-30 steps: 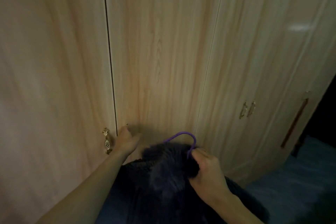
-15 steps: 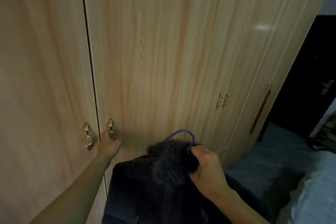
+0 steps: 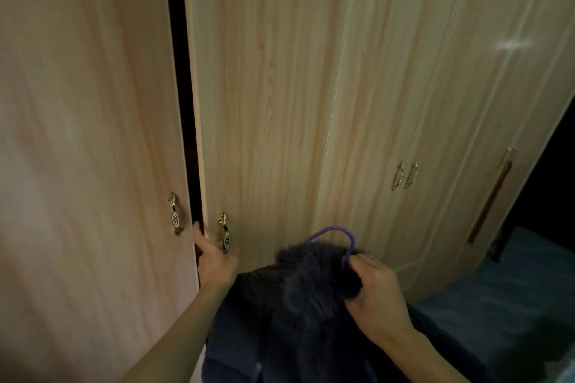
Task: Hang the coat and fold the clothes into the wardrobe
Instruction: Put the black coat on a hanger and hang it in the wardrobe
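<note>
A dark fluffy coat (image 3: 298, 305) hangs on a purple hanger (image 3: 334, 232), whose hook sticks up above the collar. My right hand (image 3: 371, 292) is shut on the hanger's neck and the coat's collar, low in the middle. My left hand (image 3: 214, 261) grips the edge of a light wooden wardrobe door (image 3: 264, 102) just below its brass handle (image 3: 225, 233). That door stands slightly ajar, and a dark gap (image 3: 183, 102) separates it from the left door (image 3: 87, 134).
More shut wardrobe doors with brass handles (image 3: 404, 176) run to the right. A long brown handle (image 3: 490, 202) sits on the angled end door. Blue bedding (image 3: 504, 305) lies at lower right, with a dark opening beyond it.
My left hand has moved onto the door's edge by the handle and pulled it ajar, so a dark gap has appeared. The right hand still holds the coat's hanger.
</note>
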